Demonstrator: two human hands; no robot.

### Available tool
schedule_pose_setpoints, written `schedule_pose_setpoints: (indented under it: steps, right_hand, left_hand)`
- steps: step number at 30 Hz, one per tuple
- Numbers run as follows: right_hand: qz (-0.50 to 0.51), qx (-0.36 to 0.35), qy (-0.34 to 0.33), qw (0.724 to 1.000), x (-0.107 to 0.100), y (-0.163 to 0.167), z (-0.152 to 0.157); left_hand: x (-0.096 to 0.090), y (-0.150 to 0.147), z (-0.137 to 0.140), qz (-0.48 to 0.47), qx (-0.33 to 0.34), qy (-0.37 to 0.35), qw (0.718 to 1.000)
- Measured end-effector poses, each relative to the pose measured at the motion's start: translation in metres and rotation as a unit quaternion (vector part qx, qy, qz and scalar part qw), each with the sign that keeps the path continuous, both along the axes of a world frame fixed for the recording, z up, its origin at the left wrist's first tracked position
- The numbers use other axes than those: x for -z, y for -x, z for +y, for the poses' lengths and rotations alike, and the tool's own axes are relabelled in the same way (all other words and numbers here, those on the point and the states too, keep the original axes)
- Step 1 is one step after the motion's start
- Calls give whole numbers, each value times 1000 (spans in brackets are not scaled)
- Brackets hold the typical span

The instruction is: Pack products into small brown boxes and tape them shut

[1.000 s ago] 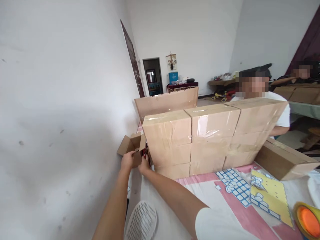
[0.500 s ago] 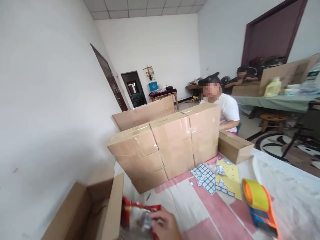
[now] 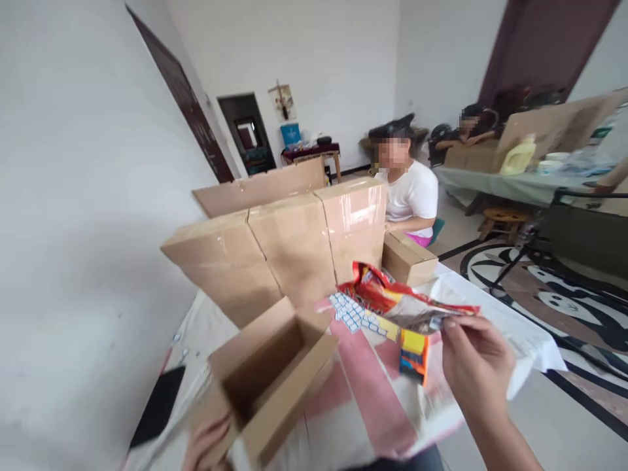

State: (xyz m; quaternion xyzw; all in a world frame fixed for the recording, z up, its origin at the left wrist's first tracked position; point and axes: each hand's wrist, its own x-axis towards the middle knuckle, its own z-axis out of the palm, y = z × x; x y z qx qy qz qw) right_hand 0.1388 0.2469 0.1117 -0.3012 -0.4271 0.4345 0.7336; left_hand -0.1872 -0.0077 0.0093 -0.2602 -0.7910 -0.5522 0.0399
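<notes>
The right hand (image 3: 478,356) pinches a red packet (image 3: 387,294), its print blurred.

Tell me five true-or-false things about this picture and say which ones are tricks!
1. The right hand holds a red packet. True.
2. The left hand holds that packet too. False: the left hand is down by the near end of a cardboard box.
3. That cardboard box is closed. False: its top is open.
4. The tape dispenser is on the floor. False: the tape dispenser is on the tablecloth.
5. Someone nearby wears a white shirt. True.
</notes>
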Motion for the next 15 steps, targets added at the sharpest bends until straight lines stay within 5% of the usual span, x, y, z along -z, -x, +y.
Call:
schedule_pose_setpoints:
  steps: [4, 8, 12, 15]
  right_hand:
    - [-57, -115, -50, 991, -22, 14, 1]
    - [-202, -295, -75, 931, -21, 49, 9]
    - [-356, -459, -79, 810, -7, 82, 15]
    - [-496, -491, -113, 707, 4, 84, 12]
  left_hand:
    - [28, -32, 25, -28, 101, -245, 964]
    - [45, -35, 55, -96, 171, -244, 950]
    - [52, -33, 51, -117, 208, -235, 942]
    - [52, -31, 40, -105, 202, -230, 946]
